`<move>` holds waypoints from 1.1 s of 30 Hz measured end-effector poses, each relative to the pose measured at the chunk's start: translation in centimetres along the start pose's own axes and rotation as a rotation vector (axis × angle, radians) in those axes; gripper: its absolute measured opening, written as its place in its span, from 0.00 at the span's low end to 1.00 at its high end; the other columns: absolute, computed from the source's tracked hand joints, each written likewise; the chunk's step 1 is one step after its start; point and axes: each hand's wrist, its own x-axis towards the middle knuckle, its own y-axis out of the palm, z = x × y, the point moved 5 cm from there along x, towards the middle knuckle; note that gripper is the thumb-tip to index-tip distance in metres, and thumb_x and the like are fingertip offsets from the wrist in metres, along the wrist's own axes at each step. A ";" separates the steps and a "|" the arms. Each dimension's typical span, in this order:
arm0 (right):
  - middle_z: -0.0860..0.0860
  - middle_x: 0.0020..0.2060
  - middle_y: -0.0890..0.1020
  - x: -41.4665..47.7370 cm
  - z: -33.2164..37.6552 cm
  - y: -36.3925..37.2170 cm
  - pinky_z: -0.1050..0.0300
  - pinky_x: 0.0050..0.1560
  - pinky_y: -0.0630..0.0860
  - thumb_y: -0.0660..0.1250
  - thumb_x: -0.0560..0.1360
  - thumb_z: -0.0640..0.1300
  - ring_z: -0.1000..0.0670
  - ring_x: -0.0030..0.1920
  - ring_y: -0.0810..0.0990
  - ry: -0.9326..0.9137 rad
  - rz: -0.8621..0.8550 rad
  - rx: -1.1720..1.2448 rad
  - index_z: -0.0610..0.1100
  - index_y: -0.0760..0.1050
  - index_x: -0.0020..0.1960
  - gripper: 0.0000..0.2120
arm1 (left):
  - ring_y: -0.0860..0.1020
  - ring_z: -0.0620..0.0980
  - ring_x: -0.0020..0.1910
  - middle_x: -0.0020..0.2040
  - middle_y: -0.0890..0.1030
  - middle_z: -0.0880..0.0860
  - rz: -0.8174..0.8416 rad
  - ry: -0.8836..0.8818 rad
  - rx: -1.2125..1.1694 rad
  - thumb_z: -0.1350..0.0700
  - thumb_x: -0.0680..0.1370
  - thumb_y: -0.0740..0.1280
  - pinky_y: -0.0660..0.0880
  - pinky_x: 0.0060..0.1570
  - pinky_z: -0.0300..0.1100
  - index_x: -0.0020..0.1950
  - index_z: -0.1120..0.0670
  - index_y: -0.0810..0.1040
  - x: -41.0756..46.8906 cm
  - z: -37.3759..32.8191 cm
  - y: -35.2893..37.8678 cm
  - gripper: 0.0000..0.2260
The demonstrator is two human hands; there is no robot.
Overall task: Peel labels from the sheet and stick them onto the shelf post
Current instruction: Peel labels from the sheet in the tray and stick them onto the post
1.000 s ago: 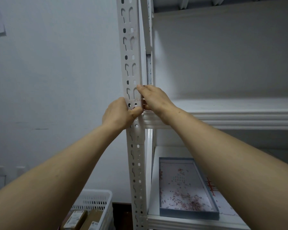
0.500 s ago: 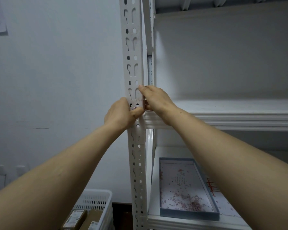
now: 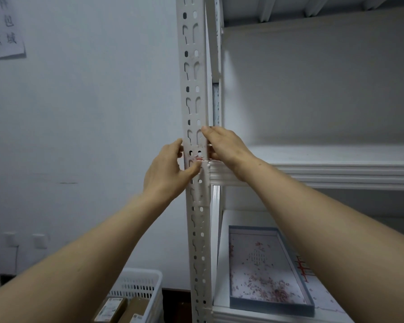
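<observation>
The white perforated shelf post (image 3: 194,73) runs up the middle of the view. A small label (image 3: 199,158) with red print sits on its front face, level with the shelf beam. My left hand (image 3: 166,173) is at the post's left edge, and its thumb presses on the post just under the label. My right hand (image 3: 226,146) lies against the post's right edge, with fingertips touching the front face above the label. A sheet (image 3: 259,269) with red specks lies in a blue-rimmed tray (image 3: 271,307) on the lower shelf.
A white shelf beam (image 3: 313,173) runs right from the post. Another shelf board hangs overhead. A white slotted basket (image 3: 138,283) with cardboard boxes stands on the floor at lower left. A paper notice (image 3: 6,26) hangs on the left wall.
My left thumb has slid down the post, which uncovered the red-printed label. My left fingers have spread a little. My right hand has stayed at the post's right edge.
</observation>
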 end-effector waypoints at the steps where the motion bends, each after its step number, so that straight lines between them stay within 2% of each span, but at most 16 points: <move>1: 0.49 0.51 0.82 0.0 0.1 0.0 0.43 0.61 0.74 0.56 0.71 0.63 0.45 0.55 0.79 -0.002 -0.002 -0.004 0.50 0.77 0.51 0.21 | 0.76 0.45 0.50 0.54 0.77 0.48 -0.080 0.053 0.064 0.46 0.72 0.70 0.78 0.45 0.47 0.62 0.51 0.74 -0.4 -0.3 -0.4 0.21; 4: 0.48 0.53 0.81 0.0 0.1 0.1 0.43 0.61 0.73 0.56 0.71 0.63 0.44 0.57 0.78 -0.002 -0.010 -0.010 0.48 0.77 0.56 0.25 | 0.72 0.43 0.41 0.49 0.76 0.48 -0.242 0.201 0.214 0.50 0.72 0.72 0.70 0.33 0.41 0.54 0.53 0.78 -1.1 -1.7 -1.2 0.13; 7: 0.48 0.55 0.80 0.0 0.1 0.1 0.43 0.62 0.73 0.56 0.72 0.63 0.44 0.58 0.77 -0.005 -0.006 -0.020 0.47 0.76 0.60 0.26 | 0.73 0.44 0.38 0.46 0.77 0.46 -0.196 0.197 0.257 0.50 0.73 0.71 0.67 0.35 0.38 0.48 0.50 0.81 -0.7 -2.2 -0.9 0.06; 11: 0.48 0.53 0.81 -0.1 0.2 0.1 0.43 0.62 0.73 0.56 0.69 0.64 0.44 0.57 0.78 0.001 -0.014 -0.024 0.47 0.77 0.58 0.27 | 0.76 0.47 0.45 0.48 0.78 0.46 -0.137 0.175 0.309 0.49 0.75 0.69 0.69 0.38 0.39 0.50 0.49 0.82 -0.3 -2.5 -0.5 0.07; 14: 0.47 0.52 0.82 0.0 0.1 0.1 0.42 0.61 0.74 0.56 0.69 0.64 0.44 0.56 0.79 -0.002 -0.013 -0.015 0.47 0.77 0.56 0.26 | 0.77 0.48 0.46 0.47 0.79 0.48 -0.092 0.239 0.292 0.52 0.76 0.68 0.71 0.38 0.42 0.49 0.50 0.83 -0.1 -2.9 -0.4 0.06; 18: 0.44 0.49 0.83 0.2 -0.1 0.0 0.41 0.59 0.74 0.57 0.72 0.61 0.43 0.53 0.80 -0.013 -0.009 -0.007 0.45 0.77 0.51 0.23 | 0.77 0.52 0.46 0.46 0.80 0.51 -0.056 0.379 0.301 0.55 0.75 0.68 0.76 0.38 0.48 0.48 0.53 0.83 0.4 -3.2 -0.5 0.06; 20: 0.42 0.48 0.83 0.2 -0.3 -0.1 0.40 0.59 0.74 0.57 0.74 0.60 0.42 0.52 0.80 -0.016 -0.008 -0.007 0.43 0.77 0.51 0.21 | 0.77 0.52 0.43 0.43 0.80 0.52 -0.061 0.505 0.326 0.53 0.75 0.64 0.77 0.33 0.49 0.45 0.55 0.84 0.5 -3.5 -0.6 0.10; 23: 0.44 0.49 0.83 0.2 -0.2 0.0 0.42 0.60 0.74 0.57 0.72 0.61 0.43 0.53 0.80 -0.014 -0.003 -0.001 0.45 0.77 0.53 0.23 | 0.78 0.54 0.37 0.38 0.80 0.52 -0.070 0.678 0.431 0.51 0.73 0.59 0.74 0.25 0.42 0.40 0.55 0.83 0.5 -4.1 -0.7 0.14; 27: 0.45 0.50 0.82 0.1 -0.2 0.0 0.42 0.59 0.75 0.57 0.72 0.61 0.43 0.53 0.80 -0.013 0.002 0.008 0.45 0.77 0.51 0.22 | 0.76 0.55 0.32 0.36 0.78 0.54 -0.066 0.849 0.543 0.56 0.73 0.61 0.69 0.26 0.39 0.38 0.56 0.82 0.7 -4.5 -0.8 0.11; 30: 0.43 0.50 0.82 0.0 -0.1 0.0 0.41 0.59 0.75 0.57 0.73 0.60 0.42 0.53 0.80 -0.016 0.003 0.008 0.43 0.77 0.51 0.22 | 0.75 0.55 0.33 0.37 0.79 0.54 -0.052 0.935 0.541 0.58 0.74 0.61 0.72 0.27 0.41 0.39 0.56 0.82 0.9 -4.2 -1.0 0.10; 33: 0.44 0.50 0.82 0.1 -0.2 -0.1 0.42 0.58 0.76 0.58 0.72 0.60 0.43 0.53 0.80 -0.014 0.005 0.010 0.43 0.77 0.52 0.22 | 0.72 0.52 0.39 0.39 0.80 0.53 -0.002 1.011 0.524 0.59 0.73 0.60 0.75 0.28 0.41 0.41 0.56 0.83 1.1 -4.3 -1.1 0.11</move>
